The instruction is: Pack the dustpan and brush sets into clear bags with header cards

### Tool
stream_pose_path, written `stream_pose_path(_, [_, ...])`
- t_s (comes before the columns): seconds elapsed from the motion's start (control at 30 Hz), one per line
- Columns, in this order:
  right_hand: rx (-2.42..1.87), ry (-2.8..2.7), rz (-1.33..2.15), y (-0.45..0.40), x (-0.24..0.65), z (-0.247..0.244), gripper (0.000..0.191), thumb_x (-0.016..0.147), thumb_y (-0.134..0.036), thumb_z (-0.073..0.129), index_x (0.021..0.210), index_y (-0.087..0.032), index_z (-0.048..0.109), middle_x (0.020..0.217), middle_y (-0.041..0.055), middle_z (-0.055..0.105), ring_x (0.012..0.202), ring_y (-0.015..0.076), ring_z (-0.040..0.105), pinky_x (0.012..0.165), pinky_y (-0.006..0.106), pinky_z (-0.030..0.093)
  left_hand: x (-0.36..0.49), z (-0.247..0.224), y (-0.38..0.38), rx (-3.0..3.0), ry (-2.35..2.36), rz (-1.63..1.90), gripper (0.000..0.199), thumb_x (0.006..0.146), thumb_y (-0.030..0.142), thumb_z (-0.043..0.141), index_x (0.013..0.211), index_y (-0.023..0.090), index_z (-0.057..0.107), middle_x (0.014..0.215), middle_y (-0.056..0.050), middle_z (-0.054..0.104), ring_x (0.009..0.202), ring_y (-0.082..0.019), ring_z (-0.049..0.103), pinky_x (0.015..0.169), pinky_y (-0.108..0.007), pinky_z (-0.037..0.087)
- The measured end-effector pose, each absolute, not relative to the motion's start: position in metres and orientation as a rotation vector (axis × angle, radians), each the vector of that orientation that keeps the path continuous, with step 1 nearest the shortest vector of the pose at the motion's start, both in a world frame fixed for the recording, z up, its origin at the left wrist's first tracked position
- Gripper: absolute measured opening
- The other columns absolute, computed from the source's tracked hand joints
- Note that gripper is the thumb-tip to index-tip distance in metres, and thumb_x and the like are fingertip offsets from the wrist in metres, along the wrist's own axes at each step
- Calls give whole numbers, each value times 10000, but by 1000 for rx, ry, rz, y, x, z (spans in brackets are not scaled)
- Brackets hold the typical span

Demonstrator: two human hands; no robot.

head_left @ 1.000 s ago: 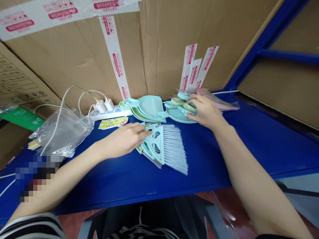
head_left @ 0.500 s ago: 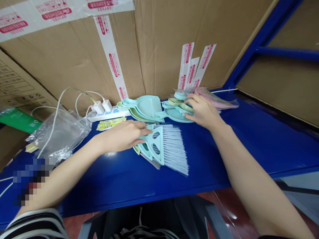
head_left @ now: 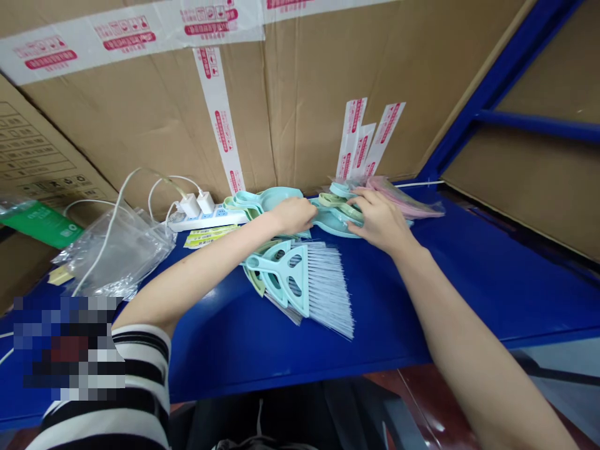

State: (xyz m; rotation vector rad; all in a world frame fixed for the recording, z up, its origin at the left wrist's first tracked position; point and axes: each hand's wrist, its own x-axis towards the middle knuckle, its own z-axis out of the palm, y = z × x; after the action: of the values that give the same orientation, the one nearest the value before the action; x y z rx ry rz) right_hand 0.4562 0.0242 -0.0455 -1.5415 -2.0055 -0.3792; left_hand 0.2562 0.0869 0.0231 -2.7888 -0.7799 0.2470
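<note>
Currently, the blue pan [head_left: 335, 225] lies on the table [head_left: 478, 269], near the cardboard [head_left: 319, 75] at the rear. The left hand [head_left: 296, 214] is at its left end, fingers curled in a narrow grip; what they enclose cannot be told (the back of the hand covers the spot). The right hand [head_left: 380, 219] is over the right part of the same pan, thumb and fingers moderately parted beside the green piece [head_left: 335, 200]; whether they clasp it cannot be told. Just left of the blue pan, the stacked pans [head_left: 277, 197] lie partly beneath the left forearm. Nearer the front edge, the brushes [head_left: 280, 270] lie fanned in a stack, pale bristles pointing right. Behind the right hand is the pink item [head_left: 398, 197] in clear wrap. Further left are the power strip [head_left: 220, 217], the yellow packets [head_left: 209, 235] and the clear bags [head_left: 126, 253].
</note>
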Motion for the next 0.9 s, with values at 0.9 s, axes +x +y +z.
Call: stream_pose_path(0.9, [-1535, -1997, -476, 31, 412, -53, 263, 765, -196, 598, 1020, -222, 653, 1170, 150, 652, 1091, 370, 577, 901, 551, 461, 165, 49, 150, -2728, -866, 193, 341, 875, 189, 449, 1101, 226, 702, 1072, -59, 705, 1066, -197, 594, 921, -277, 435])
